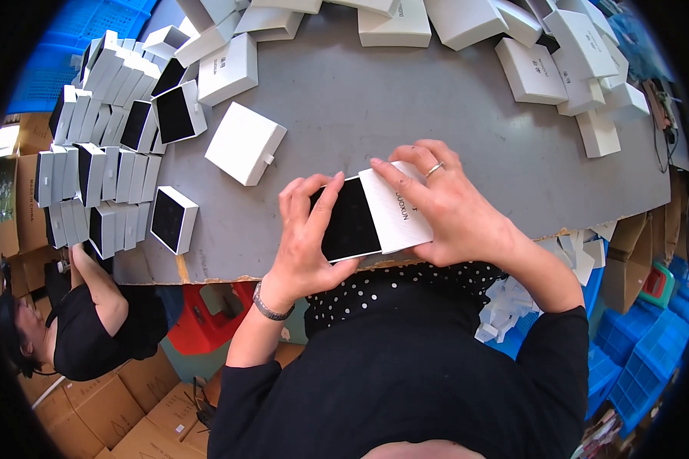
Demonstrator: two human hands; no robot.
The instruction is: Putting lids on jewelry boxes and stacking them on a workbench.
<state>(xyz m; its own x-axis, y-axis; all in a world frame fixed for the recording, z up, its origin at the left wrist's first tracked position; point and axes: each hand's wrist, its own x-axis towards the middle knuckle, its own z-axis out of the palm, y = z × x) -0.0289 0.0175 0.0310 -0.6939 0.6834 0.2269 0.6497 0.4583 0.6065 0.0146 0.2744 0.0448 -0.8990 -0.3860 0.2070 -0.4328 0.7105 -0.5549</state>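
Near the table's front edge, my left hand (pixel 300 243) grips the outer end of a shallow white box drawer with a black inside (pixel 352 223). My right hand (pixel 459 208), with a ring on one finger, is closed around a white textured cardboard sleeve (pixel 390 200) with dark print. The sleeve covers the drawer's right end, and the drawer's black left part sticks out of it. How far the drawer reaches inside is hidden. Just beyond my left hand, a closed white box (pixel 245 144) with a small pull tab lies on the table.
Stacked white boxes (pixel 115 168) fill the grey table's (pixel 321 99) left side. More boxes (pixel 394 27) lie along the far edge and far right (pixel 532 73). A co-worker (pixel 99 321) sits at left. Blue crates (pixel 631 344) and white scraps (pixel 505 306) are at right.
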